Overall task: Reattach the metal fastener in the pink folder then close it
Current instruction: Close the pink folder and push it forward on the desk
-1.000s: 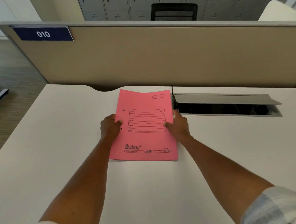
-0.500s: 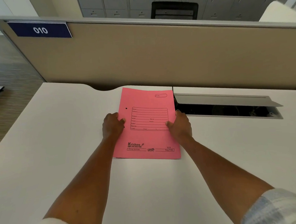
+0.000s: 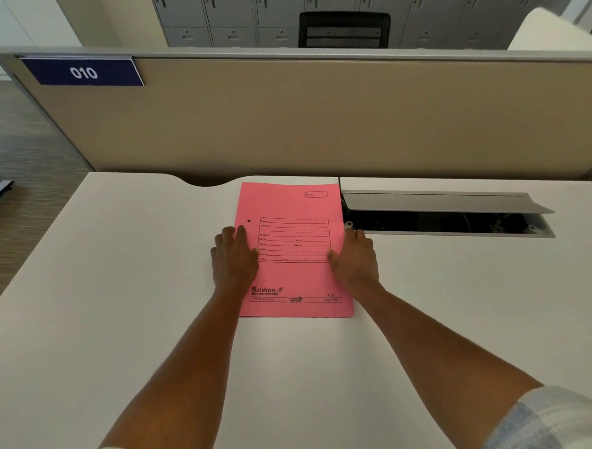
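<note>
So the pink folder [image 3: 294,248] is lying shut and flat on the white desk [image 3: 120,302], cover up, far end almost at the beige partition [image 3: 316,120]. Left hand [image 3: 234,258] is spread flat on the left edge, fingers loose, not gripping anything, just pressing down. Right hand [image 3: 354,255] sits at the right edge with the thumb on the cover; can't tell if the fingers are curled under it. No metal fastener visible anywhere, only a punch hole [image 3: 249,221] near the left side. This thing looks like thin card, so light and bendy, and it'll probably slide on that smooth top, so I'd pin the spine side and lift the free right edge. Watch the open cable tray [image 3: 441,216] right beside it on the right. Loads of bare desk to the left and near side for opening it.
</note>
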